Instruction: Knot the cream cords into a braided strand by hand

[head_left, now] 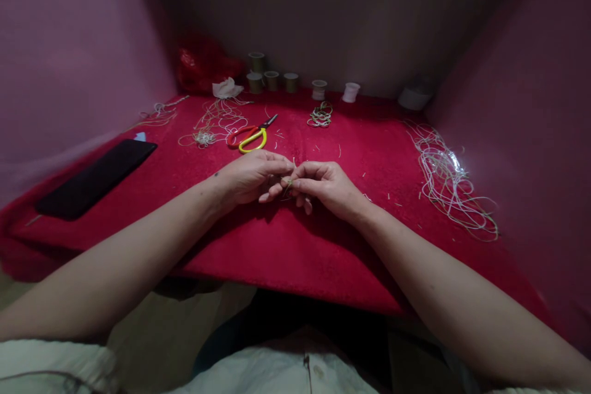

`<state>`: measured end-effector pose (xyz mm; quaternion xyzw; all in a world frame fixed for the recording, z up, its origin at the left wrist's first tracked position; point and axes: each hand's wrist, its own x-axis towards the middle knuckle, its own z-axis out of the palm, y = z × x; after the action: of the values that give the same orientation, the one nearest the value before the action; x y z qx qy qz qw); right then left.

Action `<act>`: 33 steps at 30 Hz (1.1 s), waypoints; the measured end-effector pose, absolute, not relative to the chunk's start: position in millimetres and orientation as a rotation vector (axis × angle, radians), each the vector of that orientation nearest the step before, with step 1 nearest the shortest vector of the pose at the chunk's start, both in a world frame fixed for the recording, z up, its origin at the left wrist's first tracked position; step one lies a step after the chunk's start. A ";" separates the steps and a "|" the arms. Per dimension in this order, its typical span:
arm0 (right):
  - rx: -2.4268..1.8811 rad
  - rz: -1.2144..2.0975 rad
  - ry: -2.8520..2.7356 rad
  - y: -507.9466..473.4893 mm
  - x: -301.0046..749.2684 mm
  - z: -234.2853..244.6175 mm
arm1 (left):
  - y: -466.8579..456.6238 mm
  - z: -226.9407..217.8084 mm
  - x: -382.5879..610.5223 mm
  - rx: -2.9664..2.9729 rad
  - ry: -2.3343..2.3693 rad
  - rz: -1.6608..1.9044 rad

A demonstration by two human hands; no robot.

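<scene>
Above the red cloth, my left hand (258,175) and my right hand (323,184) meet fingertip to fingertip. Thin green and white cord (288,183) is pinched between them, with a pale end poking up above the fingers and fine strands below. Both hands are closed on this cord; the exact shape of the piece is too small to make out. Just beyond my left hand lies a pair of scissors (253,135) with one red and one yellow handle, its blades pointing away to the right. A small bundle of green and white cord (320,114) rests farther back.
Loose cords (203,135) lie tangled at the left, more cords (447,184) at the right. A black flat case (96,178) sits on the left. Along the back stand several thread spools (290,82), a red plastic bag (203,64) and crumpled white tissue (226,88). Pink walls flank both sides.
</scene>
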<state>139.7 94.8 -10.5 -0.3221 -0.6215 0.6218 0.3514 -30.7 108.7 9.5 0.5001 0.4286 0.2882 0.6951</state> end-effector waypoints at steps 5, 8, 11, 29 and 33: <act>-0.828 1.611 -1.622 94.5 139.5 -9.6 | 110.1 7.0 -30.4 1.116 0.970 0.640; -0.818 1.617 -1.622 93.9 139.1 -9.6 | 111.1 6.4 -30.9 1.150 1.014 0.694; -0.832 1.612 -1.615 93.5 138.9 -9.9 | 109.4 9.4 -31.3 1.293 1.078 0.708; -0.898 1.678 -1.376 91.6 134.9 -13.6 | 96.3 22.3 -22.4 1.666 1.265 1.098; -0.900 1.771 -1.311 91.9 134.3 -15.1 | 93.9 19.8 -19.8 1.779 1.266 1.121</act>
<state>134.3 91.9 -15.1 -0.3509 -0.5114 0.6909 0.3716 -19.8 93.9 19.8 0.6825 0.4857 0.4300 0.3368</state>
